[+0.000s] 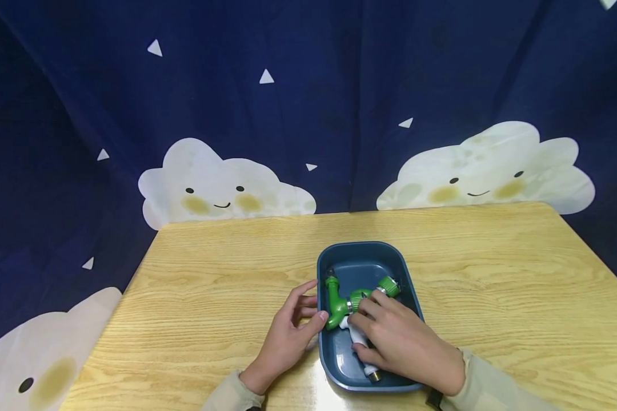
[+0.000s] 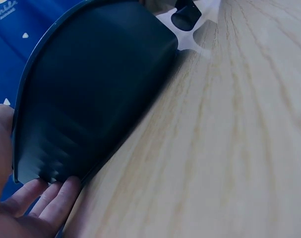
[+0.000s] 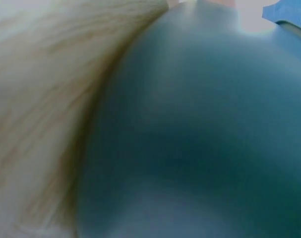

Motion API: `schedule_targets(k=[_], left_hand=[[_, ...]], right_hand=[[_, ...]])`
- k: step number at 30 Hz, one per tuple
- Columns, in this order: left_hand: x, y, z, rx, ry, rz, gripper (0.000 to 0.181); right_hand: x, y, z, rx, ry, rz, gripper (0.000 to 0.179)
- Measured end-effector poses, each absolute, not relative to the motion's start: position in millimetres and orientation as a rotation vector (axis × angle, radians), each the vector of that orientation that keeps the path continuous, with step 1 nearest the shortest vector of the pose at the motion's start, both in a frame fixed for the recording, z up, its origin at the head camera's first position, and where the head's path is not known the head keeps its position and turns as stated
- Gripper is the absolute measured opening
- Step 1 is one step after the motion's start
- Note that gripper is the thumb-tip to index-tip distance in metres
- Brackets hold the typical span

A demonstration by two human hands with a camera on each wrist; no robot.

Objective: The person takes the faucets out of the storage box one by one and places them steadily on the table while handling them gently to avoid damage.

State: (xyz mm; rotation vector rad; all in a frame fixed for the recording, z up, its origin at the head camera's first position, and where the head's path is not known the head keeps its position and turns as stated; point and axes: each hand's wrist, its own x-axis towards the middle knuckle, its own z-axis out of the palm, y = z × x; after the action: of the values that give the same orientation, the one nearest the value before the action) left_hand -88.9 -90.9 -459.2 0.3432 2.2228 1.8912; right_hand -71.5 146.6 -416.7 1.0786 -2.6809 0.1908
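Note:
A dark blue plastic bin point(image 1: 339, 365) stands on the table. My left hand point(image 1: 288, 331) holds its left wall, thumb at the rim and fingers along the outside; the left wrist view shows those fingers point(image 2: 61, 203) touching the outer wall. Inside lies a green plastic tap point(image 1: 336, 305) with silver bands, partly behind my right hand. Below it slants a white tap point(image 1: 359, 337) with a brass-coloured end. My right hand point(image 1: 401, 337) reaches over the right rim, its fingers and thumb curled at the white tap; the palm hides much of the grip.
The bin rests on a light wood-grain table point(image 1: 226, 285). Behind the table hangs a dark blue curtain point(image 1: 334, 114) with smiling clouds and white triangles. In the right wrist view, the bin's blurred outer wall point(image 3: 190, 139) fills most of the picture.

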Motion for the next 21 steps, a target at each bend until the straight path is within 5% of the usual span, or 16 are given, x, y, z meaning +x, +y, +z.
schedule_targets(k=[21], left_hand=[[-89.1,-91.4,-458.9,0.340,2.241,1.875,0.061]], right_hand=[[-70.9,147.5,-416.2,1.133,-2.712,0.224,0.036]])
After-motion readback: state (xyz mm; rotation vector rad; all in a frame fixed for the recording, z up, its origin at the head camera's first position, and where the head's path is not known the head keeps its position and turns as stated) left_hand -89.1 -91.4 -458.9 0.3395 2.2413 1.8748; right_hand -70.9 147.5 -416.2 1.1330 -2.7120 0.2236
